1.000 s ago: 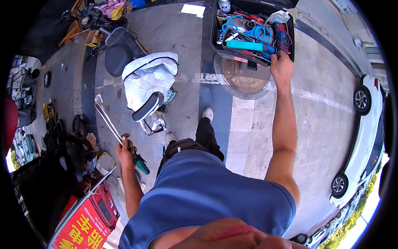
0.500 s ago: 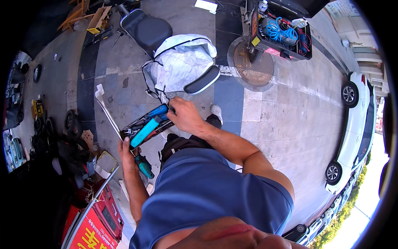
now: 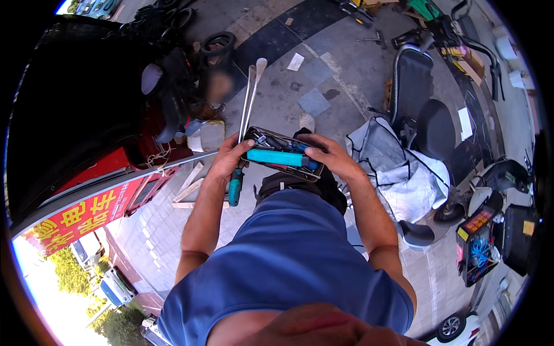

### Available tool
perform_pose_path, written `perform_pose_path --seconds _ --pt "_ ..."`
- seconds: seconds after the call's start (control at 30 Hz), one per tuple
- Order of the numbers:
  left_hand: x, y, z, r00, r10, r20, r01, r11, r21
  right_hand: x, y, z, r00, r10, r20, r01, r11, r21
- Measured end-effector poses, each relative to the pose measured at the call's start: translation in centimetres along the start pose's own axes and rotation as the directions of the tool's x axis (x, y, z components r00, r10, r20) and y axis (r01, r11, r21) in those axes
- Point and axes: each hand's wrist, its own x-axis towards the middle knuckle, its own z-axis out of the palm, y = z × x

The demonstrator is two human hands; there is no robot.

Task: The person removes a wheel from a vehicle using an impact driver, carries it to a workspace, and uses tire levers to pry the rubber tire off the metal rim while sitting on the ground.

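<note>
The left hand (image 3: 227,160) clamps its fingers on two metal levers (image 3: 251,98) and the tool tray (image 3: 284,169), above a teal tool (image 3: 235,189); the right hand's (image 3: 334,157) fingers grip the tray's other end.

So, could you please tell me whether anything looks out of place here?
Yes: the silver-white cover lies bunched and creased beside the dark seat, not neatly folded. A loose white sheet lies on the paving. The tool tray looks crowded.

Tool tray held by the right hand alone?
No, the left hand grips one end of the tray while the right hand holds the other.
</note>
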Motion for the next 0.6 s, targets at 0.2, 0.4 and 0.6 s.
perform_pose_path --seconds 0.2,0.4,0.6 --pt "17.7 9.8 -5.6 0.987 -0.129 0.099 0.145 0.974 -0.173 17.2 -4.2 -6.0 0.997 -0.071 -0.025 0.071 0.997 0.003" --pt "32.5 23.8 -8.2 0.969 -0.188 0.164 0.208 0.971 -0.121 33.6 -13.9 -12.6 0.987 0.05 -0.154 -0.046 0.999 0.028" --pt "50.5 37.5 -13.6 0.958 -0.225 0.181 0.229 0.973 -0.004 52.8 -20.8 -19.2 0.97 0.035 -0.239 -0.044 0.998 -0.033"
